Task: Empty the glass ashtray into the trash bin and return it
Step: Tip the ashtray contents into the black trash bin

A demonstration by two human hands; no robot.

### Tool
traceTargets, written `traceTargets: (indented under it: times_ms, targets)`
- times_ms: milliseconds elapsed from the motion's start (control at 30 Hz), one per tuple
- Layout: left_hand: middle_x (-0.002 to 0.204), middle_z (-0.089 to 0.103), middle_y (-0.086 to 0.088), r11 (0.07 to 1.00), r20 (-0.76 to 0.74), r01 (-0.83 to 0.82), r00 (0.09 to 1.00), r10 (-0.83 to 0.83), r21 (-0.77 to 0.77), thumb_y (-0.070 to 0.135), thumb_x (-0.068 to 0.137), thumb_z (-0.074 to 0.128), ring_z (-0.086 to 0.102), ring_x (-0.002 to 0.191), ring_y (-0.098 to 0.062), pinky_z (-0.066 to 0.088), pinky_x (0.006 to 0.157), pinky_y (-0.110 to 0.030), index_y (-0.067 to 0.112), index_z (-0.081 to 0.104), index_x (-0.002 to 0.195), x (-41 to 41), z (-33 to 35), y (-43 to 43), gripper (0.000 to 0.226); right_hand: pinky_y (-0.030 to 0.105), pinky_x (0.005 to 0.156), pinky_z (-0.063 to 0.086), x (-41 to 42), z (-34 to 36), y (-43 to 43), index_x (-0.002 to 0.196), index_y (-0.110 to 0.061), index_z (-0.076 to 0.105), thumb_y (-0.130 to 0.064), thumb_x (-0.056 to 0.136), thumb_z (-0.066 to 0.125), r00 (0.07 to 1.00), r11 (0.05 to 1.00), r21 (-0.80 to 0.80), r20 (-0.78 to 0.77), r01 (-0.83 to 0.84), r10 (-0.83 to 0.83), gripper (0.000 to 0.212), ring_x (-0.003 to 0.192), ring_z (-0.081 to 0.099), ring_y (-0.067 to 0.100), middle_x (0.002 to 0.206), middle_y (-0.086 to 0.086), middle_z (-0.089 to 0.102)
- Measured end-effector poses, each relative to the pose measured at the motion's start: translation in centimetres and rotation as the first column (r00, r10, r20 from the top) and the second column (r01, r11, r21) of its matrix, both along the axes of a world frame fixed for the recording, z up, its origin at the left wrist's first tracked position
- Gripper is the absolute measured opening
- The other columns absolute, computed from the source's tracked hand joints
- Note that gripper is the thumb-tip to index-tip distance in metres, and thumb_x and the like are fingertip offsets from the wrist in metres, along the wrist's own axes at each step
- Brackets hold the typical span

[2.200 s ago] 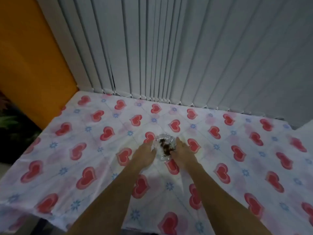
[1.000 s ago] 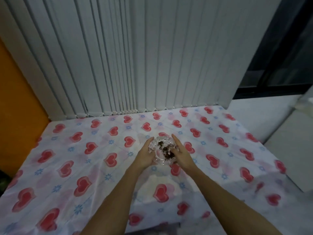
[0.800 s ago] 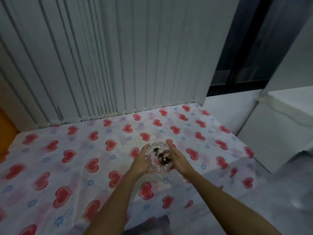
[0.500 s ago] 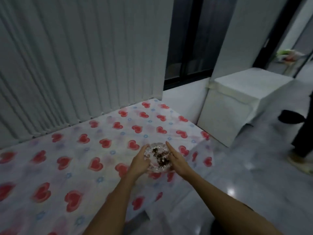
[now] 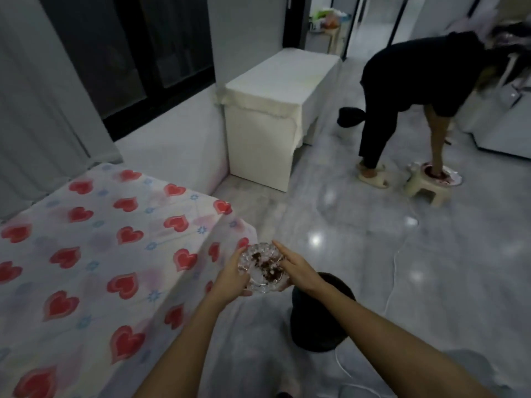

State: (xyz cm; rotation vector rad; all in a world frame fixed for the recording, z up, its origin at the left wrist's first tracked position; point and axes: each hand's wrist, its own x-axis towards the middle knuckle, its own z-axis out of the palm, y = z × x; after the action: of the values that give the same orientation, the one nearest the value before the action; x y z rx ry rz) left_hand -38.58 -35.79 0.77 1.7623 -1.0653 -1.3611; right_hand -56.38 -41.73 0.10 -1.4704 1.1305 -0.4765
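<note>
— While both hands hold it, where does the ashtray (image 5: 262, 267) sit?
— Between them: left hand (image 5: 232, 278) cups its nine o'clock side, right hand (image 5: 298, 270) its three o'clock, past the table (image 5: 94, 254) corner.
— And the bin (image 5: 319, 323)?
— At five o'clock, below.

Illumination is dim and cool-toned. Bright specular reflections lie on the glossy floor (image 5: 373, 254), right of the glass ashtray (image 5: 263, 268). Motion blur softens the frame, most toward the edges. Wide-angle distortion bends vertical lines far above the ashtray.
</note>
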Motion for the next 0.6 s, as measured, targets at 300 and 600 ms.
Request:
traceTargets:
  times_ms: [300, 600]
  targets:
    - [0.131, 0.057, -0.006, 0.962, -0.035, 0.206, 0.978, -0.203, 0.176, 0.012, 0.090, 0.058, 0.063, 0.107, -0.029, 0.059, 0.056, -0.030, 0.031, 0.039, 0.141, -10.3, -7.3, -6.8, 0.057, 0.023, 0.111, 0.032, -11.0, -9.3, -2.6, 0.149, -0.023, 0.034, -0.021, 0.102, 0.041, 0.960, 0.950, 0.155, -0.118, 0.271, -0.254, 0.048, 0.142, 0.036, 0.015, 0.153, -0.001, 0.039]
    - [0.142, 0.051, -0.006, 0.903, -0.006, 0.377, 0.923, -0.385, 0.207, 0.017, 0.090, 0.061, 0.053, 0.126, -0.027, 0.051, 0.098, -0.055, 0.024, 0.035, 0.146, -16.9, -12.0, -9.3, 0.061, 0.050, 0.109, 0.042, -17.3, -14.4, -1.4, 0.143, -0.035, 0.042, -0.009, 0.096, 0.041, 0.867, 0.824, 0.272, -0.114, 0.497, -0.485, 0.054, 0.134, 0.047, 0.021, 0.148, -0.001, 0.046]
